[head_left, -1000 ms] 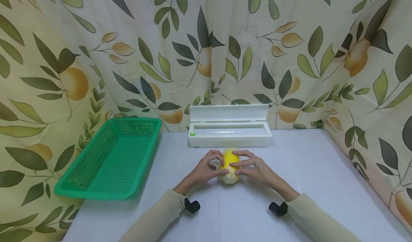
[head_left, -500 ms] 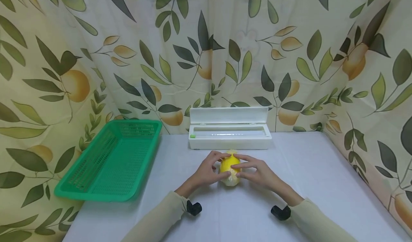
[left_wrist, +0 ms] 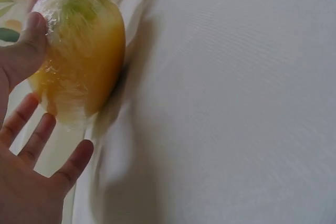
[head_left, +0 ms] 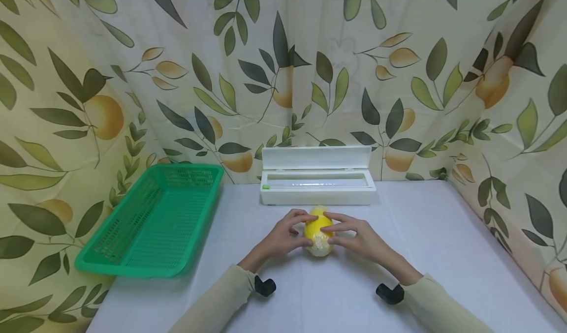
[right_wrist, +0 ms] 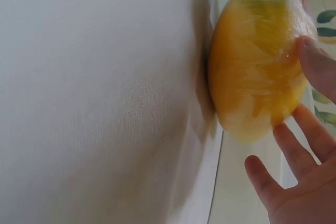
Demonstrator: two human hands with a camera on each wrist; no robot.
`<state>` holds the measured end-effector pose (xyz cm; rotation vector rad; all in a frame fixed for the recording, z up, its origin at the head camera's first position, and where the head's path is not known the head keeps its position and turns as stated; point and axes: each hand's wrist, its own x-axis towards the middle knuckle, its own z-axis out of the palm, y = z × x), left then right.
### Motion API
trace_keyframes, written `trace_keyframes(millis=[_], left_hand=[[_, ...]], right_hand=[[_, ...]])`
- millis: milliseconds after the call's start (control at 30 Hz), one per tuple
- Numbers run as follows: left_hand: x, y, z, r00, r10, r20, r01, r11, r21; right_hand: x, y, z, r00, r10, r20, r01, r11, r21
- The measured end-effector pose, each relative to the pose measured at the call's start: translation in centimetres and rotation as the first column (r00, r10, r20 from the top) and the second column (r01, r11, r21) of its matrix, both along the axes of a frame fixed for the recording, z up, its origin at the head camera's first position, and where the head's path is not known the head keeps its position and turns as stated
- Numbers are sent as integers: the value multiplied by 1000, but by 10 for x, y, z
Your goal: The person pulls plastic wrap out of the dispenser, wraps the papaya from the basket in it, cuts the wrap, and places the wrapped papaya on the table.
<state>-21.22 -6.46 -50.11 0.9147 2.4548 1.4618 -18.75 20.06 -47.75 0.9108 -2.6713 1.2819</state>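
Observation:
A yellow mango wrapped in clear cling film lies on the white table between the two hands, its near end pale with bunched film. My left hand holds it from the left, thumb on the near end and index finger over the top. From the right, my right hand holds it with thumb and fingertips. In the left wrist view, the thumb touches the shiny film on the mango while the lower fingers are spread. The right wrist view shows a greenish end on the mango and the thumb against its side.
Behind the mango stands a white cling film box with its lid raised and a film roll inside. A green plastic basket sits at the left. Leaf-patterned curtains enclose the table at the back and sides.
Both hands stay around the mango. Their fingertips have shifted over the film, the right hand has moved slightly right and down, and more of the mango's front shows between them.

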Motion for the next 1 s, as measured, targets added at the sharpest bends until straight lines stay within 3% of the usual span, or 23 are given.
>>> trace_keyframes(millis=[200, 500, 733, 1000], left_hand=[[3, 0, -4, 1000, 26, 2, -26, 999, 32], [7, -2, 1, 999, 25, -30, -24, 999, 29], [11, -4, 6, 998, 44, -40, -45, 999, -17], [10, -10, 10, 994, 72, -86, -76, 996, -45]], right_hand=[[4, -2, -3, 1000, 3, 14, -3, 1000, -14], [4, -3, 1, 999, 28, -32, -27, 1000, 8], [2, -1, 3, 991, 64, -122, -59, 997, 41], [1, 4, 10, 992, 45, -118, -34, 995, 91]])
